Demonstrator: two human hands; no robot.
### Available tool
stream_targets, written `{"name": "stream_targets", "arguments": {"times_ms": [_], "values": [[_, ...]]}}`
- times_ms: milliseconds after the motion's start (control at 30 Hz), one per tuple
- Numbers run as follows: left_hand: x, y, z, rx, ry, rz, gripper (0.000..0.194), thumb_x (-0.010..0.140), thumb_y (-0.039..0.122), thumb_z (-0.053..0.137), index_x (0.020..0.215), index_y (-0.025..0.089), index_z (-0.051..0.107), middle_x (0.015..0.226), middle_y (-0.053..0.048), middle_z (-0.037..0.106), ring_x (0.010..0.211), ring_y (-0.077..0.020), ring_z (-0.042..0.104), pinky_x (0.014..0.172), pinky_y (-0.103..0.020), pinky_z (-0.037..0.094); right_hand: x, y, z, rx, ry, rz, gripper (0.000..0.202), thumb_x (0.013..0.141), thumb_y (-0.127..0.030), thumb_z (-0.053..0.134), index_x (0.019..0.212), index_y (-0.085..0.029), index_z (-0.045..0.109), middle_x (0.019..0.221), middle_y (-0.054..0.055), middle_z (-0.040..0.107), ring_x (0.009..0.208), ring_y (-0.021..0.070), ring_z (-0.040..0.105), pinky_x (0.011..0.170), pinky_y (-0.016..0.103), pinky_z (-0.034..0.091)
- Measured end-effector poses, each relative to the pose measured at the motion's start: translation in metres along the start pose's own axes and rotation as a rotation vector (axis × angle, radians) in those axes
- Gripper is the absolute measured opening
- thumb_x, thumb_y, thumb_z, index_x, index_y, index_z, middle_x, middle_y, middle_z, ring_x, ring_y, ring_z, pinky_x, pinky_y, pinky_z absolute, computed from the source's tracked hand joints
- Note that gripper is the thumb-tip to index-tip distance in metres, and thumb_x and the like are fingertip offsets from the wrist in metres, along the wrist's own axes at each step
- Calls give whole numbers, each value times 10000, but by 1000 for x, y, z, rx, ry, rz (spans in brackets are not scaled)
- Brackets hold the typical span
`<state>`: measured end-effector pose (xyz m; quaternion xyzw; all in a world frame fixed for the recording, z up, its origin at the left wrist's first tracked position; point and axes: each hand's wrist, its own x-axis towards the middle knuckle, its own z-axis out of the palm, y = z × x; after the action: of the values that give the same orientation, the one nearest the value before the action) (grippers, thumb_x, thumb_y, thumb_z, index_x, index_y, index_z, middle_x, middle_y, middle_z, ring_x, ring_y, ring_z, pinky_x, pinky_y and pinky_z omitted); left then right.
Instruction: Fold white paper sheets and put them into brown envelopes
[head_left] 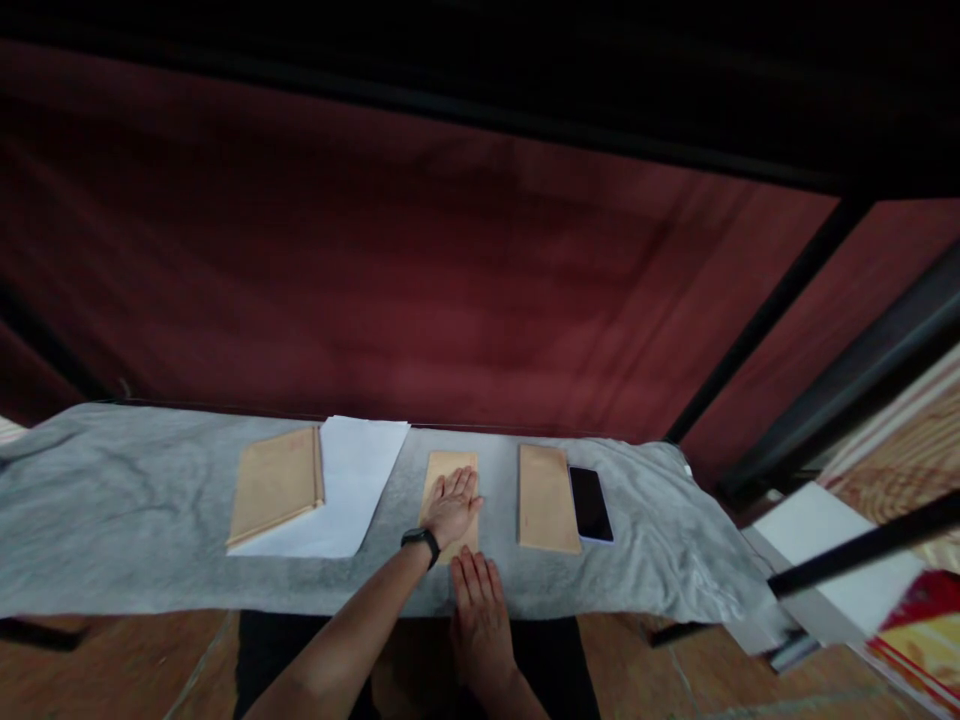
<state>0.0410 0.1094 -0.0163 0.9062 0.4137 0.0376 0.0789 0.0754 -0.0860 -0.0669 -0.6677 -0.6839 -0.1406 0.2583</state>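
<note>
Two hands, the left hand (451, 512) and the right hand (481, 622), met over a slim brown packet (451, 460) at a grey-draped bench (142, 510). The left, a dark band (421, 543) at its wrist, lay palm down across the packet, fingers outstretched and gripping nothing. The right, also unclenched, laid straight fingers at the packet's near end; whether the fingertips pressed on it or rested just beside it, an onlooker could not tell. The packet lay flat near the middle of the bench. To its left were white sheets (361, 490), partly covered by a brown bundle (277, 480); to its right, another brown piece (547, 500) lay next to a dark-screened phone (591, 503). From nearby, the step in hand looked like pressing or smoothing the packet flat. The next move seemed to call for even pressure along the near end, the left palm steadying the packet against slipping.
</note>
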Motion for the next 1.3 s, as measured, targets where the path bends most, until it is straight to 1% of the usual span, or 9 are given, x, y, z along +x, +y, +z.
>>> {"name": "stream_targets", "arguments": {"times_ms": [100, 200, 400, 533, 700, 867, 1067, 1167, 1300], "values": [[-2, 2, 1, -2, 46, 3, 566, 1020, 390, 280, 1531, 160, 360, 1590, -121, 346, 1503, -276, 241, 1203, -552, 185, -1, 0, 0, -8, 2, 5, 683, 913, -250, 548, 1549, -176, 309, 1535, 85, 456, 1425, 250, 391, 1219, 427, 286], [-20, 1, 5, -6, 101, 66, 543, 1030, 374, 283, 1495, 126, 415, 1564, -125, 398, 1479, -270, 303, 1193, -516, 254, -1, 0, 3, 8, -28, 0, 694, 884, -225, 542, 1542, -165, 329, 1540, 89, 447, 1427, 262, 390, 1219, 444, 284], [-85, -12, 18, 15, 199, 235, 491, 1044, 362, 310, 1495, 204, 423, 1542, -78, 446, 1431, -205, 400, 1161, -430, 348, -4, 2, 17, 9, 85, -8, 670, 808, -143, 529, 1474, -133, 449, 1471, 106, 531, 1401, 252, 430, 1229, 425, 260], [-127, -16, 22, 46, 274, 241, 555, 1030, 453, 366, 1536, 227, 343, 1554, -70, 426, 1433, -204, 397, 1159, -427, 359, -3, 0, 18, 12, 177, -14, 586, 886, -143, 477, 1472, -145, 448, 1465, 95, 540, 1395, 223, 438, 1211, 409, 304], [-159, -18, 24, 94, 346, 261, 619, 1008, 500, 419, 1550, 221, 310, 1554, -86, 425, 1423, -217, 414, 1136, -412, 399, -3, -1, 9, 14, 124, 7, 581, 967, -208, 433, 1537, -152, 336, 1490, 101, 511, 1365, 224, 477, 1155, 408, 385], [-169, -25, 30, 80, 389, 257, 623, 984, 506, 462, 1531, 228, 354, 1529, -107, 459, 1392, -253, 461, 1098, -426, 451, -7, 6, 0, 18, 88, -11, 630, 962, -291, 505, 1552, -183, 313, 1476, 88, 529, 1346, 227, 498, 1170, 394, 364], [-164, -27, 31, 68, 382, 229, 532, 987, 444, 453, 1461, 204, 473, 1473, -114, 530, 1342, -259, 520, 1057, -419, 494, 23, 9, -11, 94, -64, 81, 357, 993, -330, 484, 1289, -217, 649, 1309, 58, 671, 1253, 225, 583, 1163, 428, 378], [-162, -26, 32, 65, 379, 210, 514, 977, 381, 448, 1458, 202, 481, 1464, -106, 541, 1341, -262, 518, 1067, -430, 482, 33, 5, -10, 74, -122, 72, 407, 1009, -359, 467, 1365, -207, 590, 1395, 68, 609, 1311, 208, 534, 1155, 402, 387], [-165, -30, 33, 34, 376, 222, 496, 965, 298, 425, 1448, 214, 499, 1462, -90, 546, 1340, -242, 519, 1075, -406, 475, 21, 3, -8, 35, -85, -11, 556, 989, -401, 519, 1491, -178, 428, 1491, 94, 509, 1393, 207, 444, 1175, 402, 354]]}}
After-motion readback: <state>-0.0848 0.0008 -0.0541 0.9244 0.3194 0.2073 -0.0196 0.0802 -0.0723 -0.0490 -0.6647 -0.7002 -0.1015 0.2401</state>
